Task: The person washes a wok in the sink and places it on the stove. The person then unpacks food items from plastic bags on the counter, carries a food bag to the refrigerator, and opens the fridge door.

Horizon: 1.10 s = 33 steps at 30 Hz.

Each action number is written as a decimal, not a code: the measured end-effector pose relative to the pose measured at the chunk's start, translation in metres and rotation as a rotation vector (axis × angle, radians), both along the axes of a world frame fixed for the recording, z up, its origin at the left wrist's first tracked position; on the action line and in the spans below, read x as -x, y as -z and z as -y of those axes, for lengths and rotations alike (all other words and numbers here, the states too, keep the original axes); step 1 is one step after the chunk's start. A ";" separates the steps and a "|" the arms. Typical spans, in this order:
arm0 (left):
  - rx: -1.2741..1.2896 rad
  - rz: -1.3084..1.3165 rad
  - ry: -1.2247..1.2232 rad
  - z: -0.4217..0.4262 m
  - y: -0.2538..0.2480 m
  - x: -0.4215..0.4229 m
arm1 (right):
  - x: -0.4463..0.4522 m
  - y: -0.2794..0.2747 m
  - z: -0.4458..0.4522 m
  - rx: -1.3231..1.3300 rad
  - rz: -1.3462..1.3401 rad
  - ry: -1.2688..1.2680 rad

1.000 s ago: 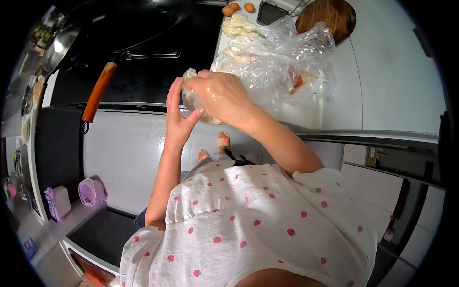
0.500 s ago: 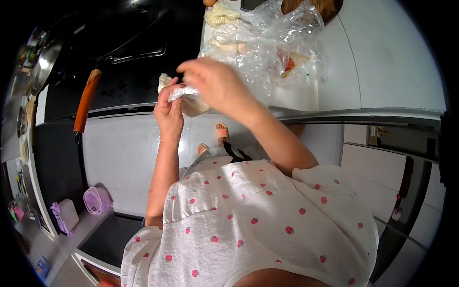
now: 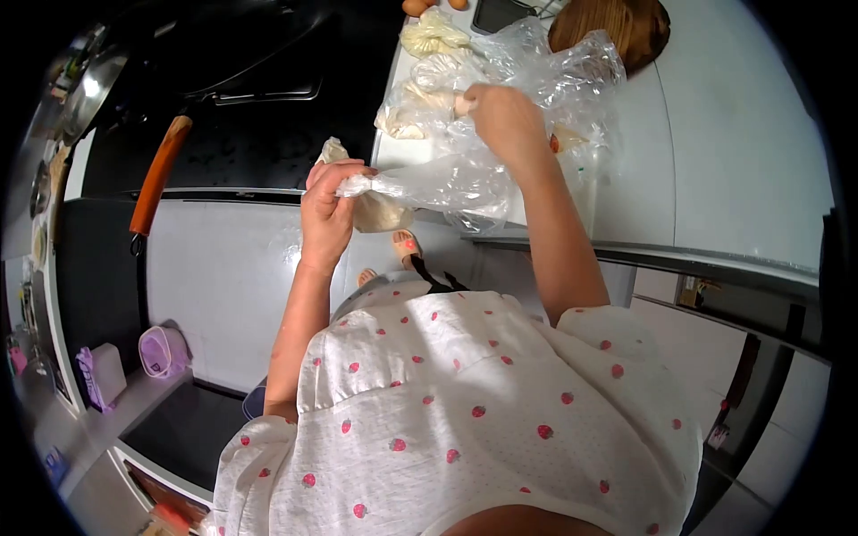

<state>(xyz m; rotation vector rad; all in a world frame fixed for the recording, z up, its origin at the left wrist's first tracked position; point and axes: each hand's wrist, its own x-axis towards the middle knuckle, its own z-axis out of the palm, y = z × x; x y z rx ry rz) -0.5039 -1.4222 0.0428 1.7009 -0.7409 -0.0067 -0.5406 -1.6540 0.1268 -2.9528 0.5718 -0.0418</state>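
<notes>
My left hand (image 3: pixel 329 214) is closed round the gathered neck of a clear plastic bag (image 3: pixel 429 183). Pale, dough-like contents (image 3: pixel 382 214) bulge below the grip, and another pale part shows above the fingers. From the neck, the loose plastic stretches rightward over the counter edge. My right hand (image 3: pixel 511 129) is raised over the counter beside other plastic bags, its fingers curled with the tips pointing left. What sits in those fingers, if anything, is hidden. Near its fingertips lies a bag with pale contents (image 3: pixel 407 116), and behind that a knotted bag of yellowish contents (image 3: pixel 433 36).
On the left is a black stove top (image 3: pixel 223 143) with a pan's orange handle (image 3: pixel 161 174) jutting over its front edge. A round wooden board (image 3: pixel 617 31), a dark tray (image 3: pixel 505 13) and brown eggs (image 3: pixel 415 7) sit at the back of the white counter (image 3: pixel 715 152).
My right hand has moved from beside my left hand to the right and up over the bags. The bag's loose plastic now shows stretched out. My left hand keeps its grip.
</notes>
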 end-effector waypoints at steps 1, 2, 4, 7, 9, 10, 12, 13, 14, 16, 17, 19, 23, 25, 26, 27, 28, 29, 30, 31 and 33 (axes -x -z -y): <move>-0.019 0.047 0.003 0.004 -0.002 -0.002 | -0.006 0.002 0.007 -0.003 0.000 -0.008; -0.037 0.094 0.008 0.008 -0.004 -0.004 | -0.015 0.005 0.017 0.081 0.082 -0.060; -0.052 0.125 0.009 0.019 -0.006 -0.009 | -0.033 0.015 0.031 0.165 0.166 -0.118; -0.047 0.155 0.019 0.038 -0.006 -0.014 | -0.051 0.037 0.044 0.361 -0.019 -0.134; -0.029 0.184 0.036 0.049 -0.003 -0.016 | -0.057 0.048 0.048 0.414 -0.061 -0.164; -0.026 0.183 0.032 0.054 0.001 -0.017 | -0.060 0.049 0.051 0.418 -0.062 -0.168; -0.051 0.223 0.040 0.063 0.009 -0.020 | -0.065 0.048 0.057 0.407 -0.058 -0.133; -0.065 0.220 0.052 0.065 0.011 -0.021 | -0.066 0.046 0.060 0.413 -0.057 -0.134; -0.060 0.221 0.052 0.066 0.012 -0.020 | -0.067 0.044 0.063 0.386 -0.055 -0.144; -0.101 0.140 0.051 0.070 0.008 -0.017 | -0.066 0.041 0.068 0.364 -0.050 -0.154; -0.097 0.143 0.049 0.073 0.008 -0.017 | -0.065 0.040 0.071 0.303 -0.040 -0.155; -0.122 0.186 0.062 0.080 0.011 -0.015 | -0.064 0.039 0.072 0.245 -0.025 -0.155; -0.131 0.237 0.054 0.093 0.019 -0.016 | -0.056 0.027 0.068 0.155 -0.077 -0.146; -0.118 0.232 0.051 0.098 0.024 -0.019 | -0.054 0.022 0.070 0.116 -0.090 -0.141; -0.109 0.225 0.049 0.100 0.026 -0.021 | -0.052 0.022 0.074 0.113 -0.034 -0.142; -0.108 0.225 0.049 0.102 0.028 -0.023 | -0.051 0.021 0.077 0.109 0.021 -0.142; -0.097 0.215 0.040 0.105 0.030 -0.025 | -0.052 0.019 0.081 0.110 0.020 -0.142; -0.086 0.203 0.032 0.108 0.031 -0.027 | -0.053 0.016 0.085 0.054 0.070 -0.097; -0.085 0.201 0.034 0.111 0.031 -0.029 | -0.054 0.014 0.090 -0.002 0.121 -0.052; -0.084 0.181 0.029 0.114 0.030 -0.032 | -0.057 0.015 0.097 -0.001 0.119 -0.049; -0.080 0.163 0.024 0.121 0.030 -0.038 | -0.065 0.016 0.111 -0.294 0.182 0.069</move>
